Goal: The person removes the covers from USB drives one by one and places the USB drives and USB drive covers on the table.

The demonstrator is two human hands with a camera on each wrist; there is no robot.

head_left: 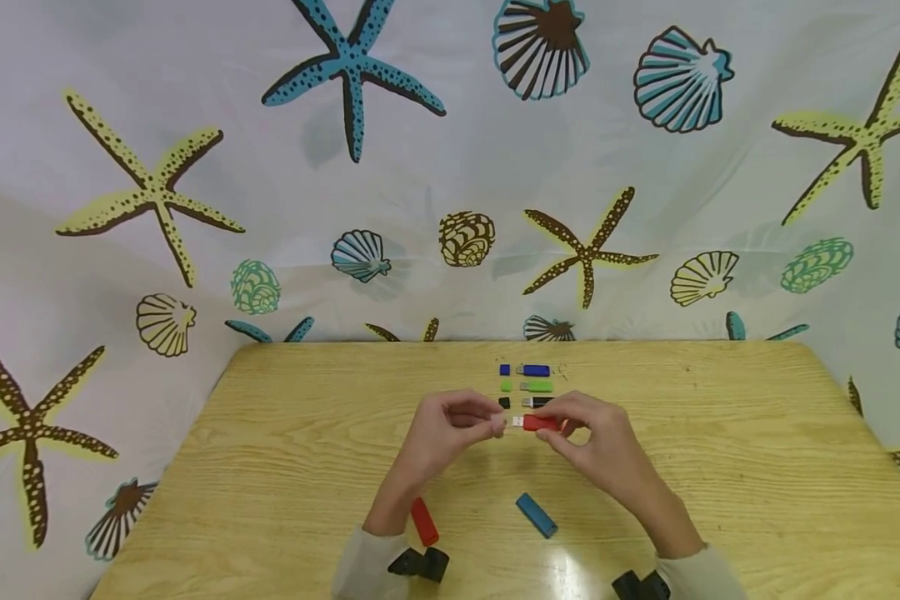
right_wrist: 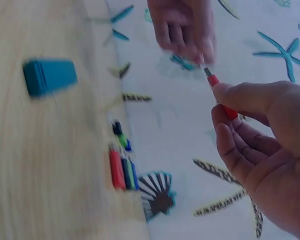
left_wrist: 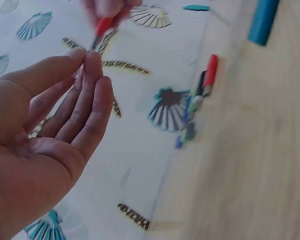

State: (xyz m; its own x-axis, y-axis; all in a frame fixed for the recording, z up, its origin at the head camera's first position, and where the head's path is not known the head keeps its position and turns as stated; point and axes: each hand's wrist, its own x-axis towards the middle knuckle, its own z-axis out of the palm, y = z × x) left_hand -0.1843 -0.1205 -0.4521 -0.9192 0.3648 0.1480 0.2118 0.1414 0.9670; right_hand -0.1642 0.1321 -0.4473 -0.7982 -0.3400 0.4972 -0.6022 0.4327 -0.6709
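Observation:
My right hand (head_left: 592,433) pinches a red USB stick (right_wrist: 231,112) between thumb and fingertips, its bare metal plug pointing left. Facing it, my left hand (head_left: 450,429) holds thumb and fingertips together on a small piece, nearly all hidden by them; its kind I cannot tell. The fingertips are right at the plug's end in the right wrist view. Beyond the hands lie uncapped blue (head_left: 536,371), green (head_left: 538,387) and black (head_left: 543,402) USB sticks in a row. Another red USB stick (right_wrist: 117,170) lies beside them in the right wrist view.
Left of the row lie a blue cap (head_left: 505,369), a green cap (head_left: 506,387) and a black cap (head_left: 504,402). Nearer me on the wooden table (head_left: 292,467) are a red stick (head_left: 424,522) and a blue stick (head_left: 536,515). A patterned cloth (head_left: 420,175) hangs behind.

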